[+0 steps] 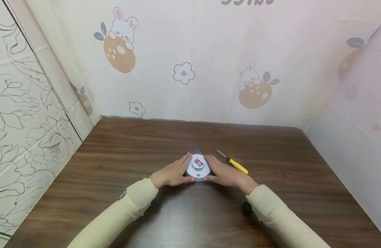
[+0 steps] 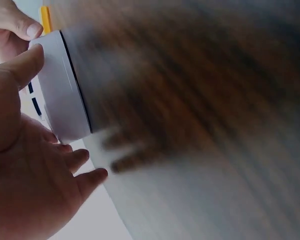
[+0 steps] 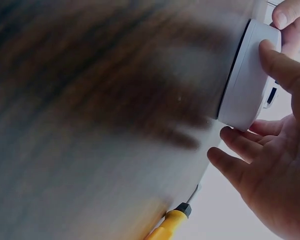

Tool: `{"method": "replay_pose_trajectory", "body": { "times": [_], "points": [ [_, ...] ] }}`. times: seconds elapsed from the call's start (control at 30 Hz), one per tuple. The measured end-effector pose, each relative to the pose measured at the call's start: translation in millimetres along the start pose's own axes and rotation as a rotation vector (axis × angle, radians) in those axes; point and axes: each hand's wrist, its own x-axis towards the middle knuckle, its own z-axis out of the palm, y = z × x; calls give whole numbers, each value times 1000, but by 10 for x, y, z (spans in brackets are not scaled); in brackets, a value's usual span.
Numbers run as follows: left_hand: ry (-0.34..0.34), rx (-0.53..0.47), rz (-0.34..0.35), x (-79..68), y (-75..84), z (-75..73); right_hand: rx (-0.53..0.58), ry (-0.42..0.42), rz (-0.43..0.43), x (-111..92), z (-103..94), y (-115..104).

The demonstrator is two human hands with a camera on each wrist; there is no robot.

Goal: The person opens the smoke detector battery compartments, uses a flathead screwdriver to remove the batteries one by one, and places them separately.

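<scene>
A round white smoke detector (image 1: 198,171) with a red label on its raised centre lies on the brown wooden table. My left hand (image 1: 174,173) holds its left side, thumb on the near edge and fingers toward the far edge. From the opposite side, my right hand (image 1: 226,174) grips it the same way, the two thumbs close together at the front. In the left wrist view the white side wall of the smoke detector (image 2: 64,92) shows beside the thumb. The right wrist view has the thumb pressed on that wall, with some fingertips off it.
A yellow-handled screwdriver (image 1: 238,166) lies right of the smoke detector, behind my right hand, its metal tip pointing to the far left. Curtains printed with rabbits and flowers (image 1: 184,73) hang behind the table (image 1: 141,137). A dark round object (image 1: 247,208) sits under my right wrist.
</scene>
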Motion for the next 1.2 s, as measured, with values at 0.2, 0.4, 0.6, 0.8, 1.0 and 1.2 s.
{"method": "replay_pose_trajectory", "body": {
  "times": [0.2, 0.4, 0.6, 0.8, 1.0, 1.2],
  "points": [
    [22, -83, 18, 6, 63, -2, -9, 27, -22, 14, -12, 1],
    [52, -73, 25, 7, 93, 0, 17, 41, -27, 15, -16, -8],
    [60, -72, 21, 5, 109, 13, 46, 46, -36, 19, -18, -17],
    [65, -85, 21, -11, 118, 3, 82, 57, -31, 24, -19, -17],
    [81, -101, 25, -25, 110, -17, 108, 55, -24, 18, -22, -9],
    [80, -120, 19, -44, 89, -33, 129, 70, -16, -1, -29, -8]
  ]
}}
